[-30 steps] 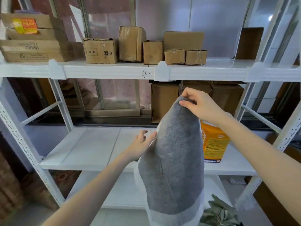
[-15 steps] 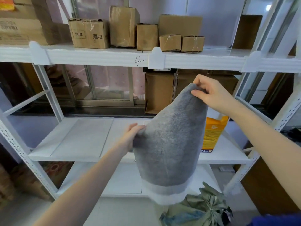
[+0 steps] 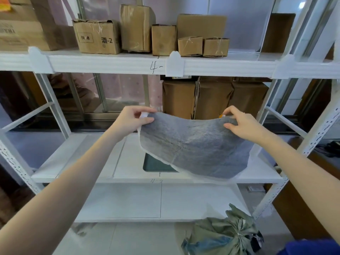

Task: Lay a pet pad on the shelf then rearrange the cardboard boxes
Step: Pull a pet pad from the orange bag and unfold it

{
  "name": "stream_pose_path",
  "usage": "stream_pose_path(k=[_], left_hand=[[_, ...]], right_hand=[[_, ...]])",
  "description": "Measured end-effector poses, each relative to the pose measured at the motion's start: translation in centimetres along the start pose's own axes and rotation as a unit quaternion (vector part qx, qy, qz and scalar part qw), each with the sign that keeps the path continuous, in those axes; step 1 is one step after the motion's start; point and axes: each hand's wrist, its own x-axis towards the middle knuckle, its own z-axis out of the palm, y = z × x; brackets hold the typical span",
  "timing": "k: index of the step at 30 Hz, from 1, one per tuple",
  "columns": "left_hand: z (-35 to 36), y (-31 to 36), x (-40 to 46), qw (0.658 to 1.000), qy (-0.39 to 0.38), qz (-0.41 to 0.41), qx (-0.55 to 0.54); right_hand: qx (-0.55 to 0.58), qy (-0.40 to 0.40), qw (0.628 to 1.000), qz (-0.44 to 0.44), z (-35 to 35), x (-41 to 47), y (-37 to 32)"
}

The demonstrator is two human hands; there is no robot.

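Observation:
A grey pet pad (image 3: 195, 144) with a white border hangs spread out above the middle shelf (image 3: 88, 162). My left hand (image 3: 133, 118) pinches its upper left corner, and my right hand (image 3: 241, 124) pinches the upper right corner. The pad sags between them, its lower edge near the shelf's front. Several cardboard boxes (image 3: 163, 39) stand in a row on the top shelf (image 3: 110, 64). Larger brown boxes (image 3: 213, 98) stand at the back of the middle shelf, behind the pad.
White metal uprights (image 3: 303, 150) frame the rack on both sides. A lower shelf (image 3: 128, 201) sits beneath. A tied green bag (image 3: 224, 234) lies on the floor at the front right. Big flat boxes (image 3: 20, 30) are stacked at the top left.
My left hand took hold of the pad's other corner, and both hands pulled apart, opening the hanging pad out wide. The orange package is now hidden behind it.

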Motion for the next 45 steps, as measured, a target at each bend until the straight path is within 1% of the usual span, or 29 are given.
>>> stream_pose_path(k=[3,5,6,8,11,13,16,18,22,24,26,28,34,36,42,45], left_hand=[[-0.3,2.0,0.3,0.989,0.084,0.078,0.089],[-0.3,3.2,0.2,0.979,0.108,0.121,0.125],[-0.2,3.7,0.2,0.975,0.110,0.139,0.135],[0.2,4.9,0.1,0.971,0.096,0.165,0.143],[0.9,6.4,0.2,0.966,0.075,0.196,0.150],[1.4,7.3,0.3,0.961,0.062,0.217,0.160],[1.8,8.1,0.5,0.945,0.036,0.257,0.199],[1.6,8.4,0.7,0.930,0.027,0.281,0.236],[0.6,9.3,1.1,0.912,0.054,0.316,0.256],[0.1,9.9,1.4,0.910,0.056,0.319,0.258],[-0.5,10.1,1.7,0.917,0.036,0.315,0.244],[-1.0,10.0,1.9,0.919,0.022,0.314,0.236],[-2.3,9.4,2.7,0.911,0.072,0.296,0.277],[-2.7,9.4,2.8,0.910,0.089,0.296,0.277],[-2.9,9.0,2.1,0.903,0.118,0.313,0.271],[-2.8,8.8,1.2,0.909,0.125,0.304,0.256]], right_hand=[[-0.070,0.003,0.997,-0.012,0.5,0.3,0.2],[-0.103,0.019,0.994,-0.020,0.8,0.2,0.0],[-0.102,0.024,0.994,-0.026,0.9,0.2,-0.4],[-0.041,0.018,0.998,-0.050,1.2,0.0,-1.7],[0.077,-0.032,0.993,-0.086,1.6,-0.4,-4.6],[0.140,-0.063,0.982,-0.107,1.8,-0.9,-6.7],[0.225,-0.080,0.962,-0.136,2.1,-1.2,-9.5],[0.258,-0.076,0.953,-0.139,2.1,-1.1,-11.1],[0.248,-0.037,0.958,-0.140,2.1,-0.9,-12.7],[0.259,-0.042,0.956,-0.127,2.6,-1.1,-12.8],[0.273,-0.062,0.954,-0.105,3.3,-1.3,-12.5],[0.261,-0.078,0.958,-0.093,3.8,-1.6,-12.2],[0.253,-0.155,0.953,-0.063,5.1,-2.6,-10.6],[0.251,-0.166,0.952,-0.047,5.3,-2.8,-10.1],[0.217,-0.133,0.967,-0.018,4.0,-2.2,-8.8],[0.188,-0.102,0.977,-0.016,3.1,-1.6,-8.1]])
